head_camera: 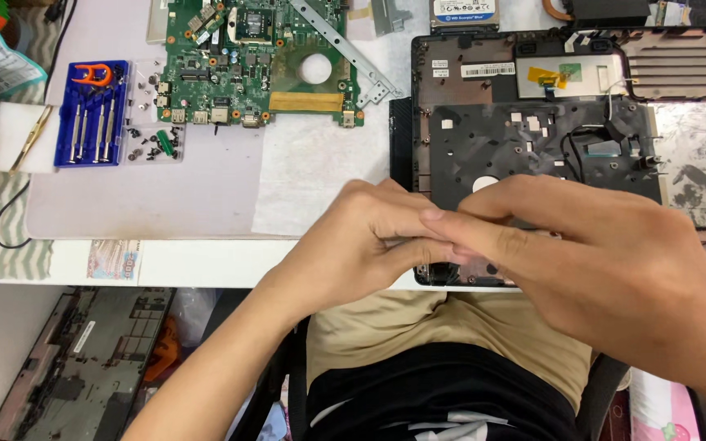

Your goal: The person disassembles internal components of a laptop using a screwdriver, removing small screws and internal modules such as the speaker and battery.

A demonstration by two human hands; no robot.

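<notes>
1. Spanning the right half of the frame: black laptop base shell [533, 139], opened and stripped, lying flat on the white table [206, 263], with its near edge at the table's front edge.
2. Covering the left and centre of the table: pale grey work mat [140, 188], with a white sheet [312, 175] laid over its right part.
3. Resting at upper centre on the mat: green motherboard [259, 61], face up, well apart from both hands.
4. Meeting at lower centre, over the shell's near edge: left hand [353, 245] and right hand [606, 261], fingers overlapping and pressed together.
5. Curling inward: left hand's fingers, half closed; whatever lies between them hidden, so hold impossible to tell.
6. Reaching leftward across the left fingers: right hand's fingers, nearly straight and flat; grip likewise impossible to tell.
7. Sitting at upper left on the mat: blue screwdriver tray [91, 114], with an orange tool at its top.
8. Lying just right of the tray: clear screw dish [153, 122], holding dark screws.
9. Lying left of the tray on a white block: tweezers [30, 139].
10. Peeking in at top centre-right: hard drive [463, 12], cut off by the frame.
</notes>
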